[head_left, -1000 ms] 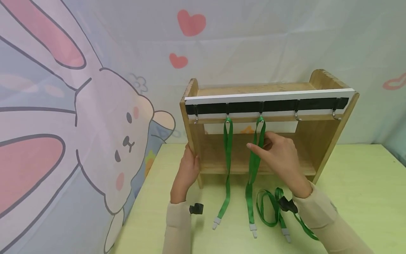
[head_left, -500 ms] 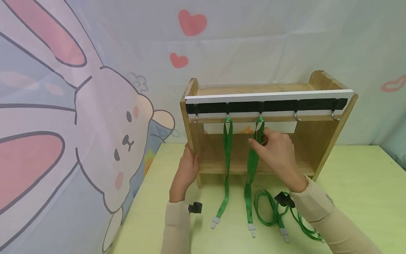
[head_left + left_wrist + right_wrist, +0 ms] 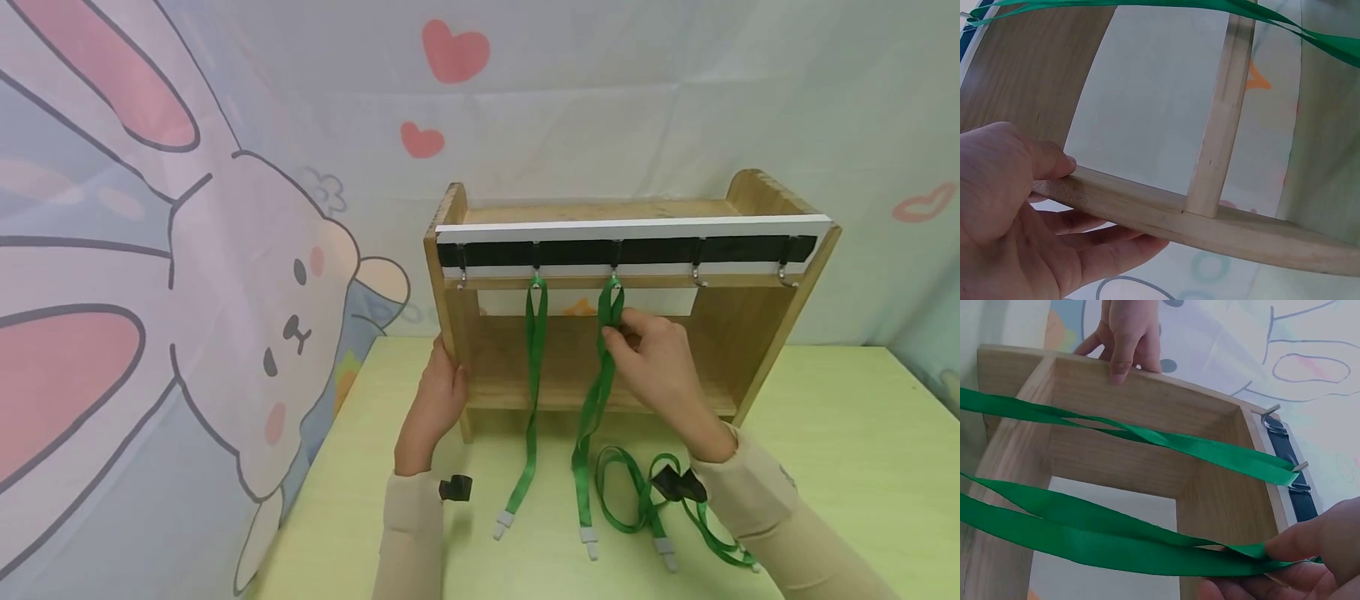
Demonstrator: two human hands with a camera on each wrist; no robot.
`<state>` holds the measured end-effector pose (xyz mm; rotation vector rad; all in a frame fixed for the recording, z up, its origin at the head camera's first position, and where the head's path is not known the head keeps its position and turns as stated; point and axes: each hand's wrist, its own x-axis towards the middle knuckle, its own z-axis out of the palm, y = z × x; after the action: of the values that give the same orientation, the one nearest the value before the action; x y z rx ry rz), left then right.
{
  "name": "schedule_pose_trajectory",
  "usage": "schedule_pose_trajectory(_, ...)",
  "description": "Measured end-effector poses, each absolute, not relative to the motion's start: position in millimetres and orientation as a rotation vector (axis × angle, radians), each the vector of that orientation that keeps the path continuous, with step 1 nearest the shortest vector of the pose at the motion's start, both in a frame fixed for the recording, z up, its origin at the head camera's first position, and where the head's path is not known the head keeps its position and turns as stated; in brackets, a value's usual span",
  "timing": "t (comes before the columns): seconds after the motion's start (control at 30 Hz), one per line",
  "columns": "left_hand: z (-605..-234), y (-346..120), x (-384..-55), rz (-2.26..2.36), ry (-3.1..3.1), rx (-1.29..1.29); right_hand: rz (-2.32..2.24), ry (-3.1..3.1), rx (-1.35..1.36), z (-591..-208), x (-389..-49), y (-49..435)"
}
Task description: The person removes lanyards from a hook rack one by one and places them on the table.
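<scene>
My left hand (image 3: pixel 438 392) grips the left side panel of a small wooden shelf (image 3: pixel 776 321), thumb on the inner face and fingers outside, as the left wrist view shows. Across the shelf's top front runs a white strip with a black band and several metal hooks. From the middle hook hangs a green lanyard (image 3: pixel 592 408) with a white clip. My right hand (image 3: pixel 660 362) pinches this lanyard between thumb and fingers, a little below the hook. A second green lanyard (image 3: pixel 534 375) hangs untouched on the hook to its left.
More green lanyards (image 3: pixel 637 492) lie loosely coiled on the pale yellow-green table (image 3: pixel 840 467), partly under my right forearm. The outer left hook (image 3: pixel 462 279) and two hooks on the right bear nothing. A cloth backdrop (image 3: pixel 585 117) with a printed rabbit stands behind and to the left.
My right thumb has moved in from the lanyard's front and left to its right edge, and the strap's upper part is gathered closer. My left hand keeps its hold on the shelf.
</scene>
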<state>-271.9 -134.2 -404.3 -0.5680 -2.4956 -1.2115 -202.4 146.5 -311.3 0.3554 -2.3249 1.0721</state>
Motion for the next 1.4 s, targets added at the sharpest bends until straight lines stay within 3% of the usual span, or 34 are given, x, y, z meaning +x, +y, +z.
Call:
schedule_pose_trajectory(0.53, -408.0, -135.3, -271.7, -1.209, -2.496, -0.580, 1.654, -2.242, 0.583, -320.4, -200.1, 152.0)
schedule_pose_trajectory(1.4, -407.0, -135.0, -275.3, -1.203, -2.471, -0.599, 2.089, -2.328, 0.453, -375.3, -192.1, 155.4)
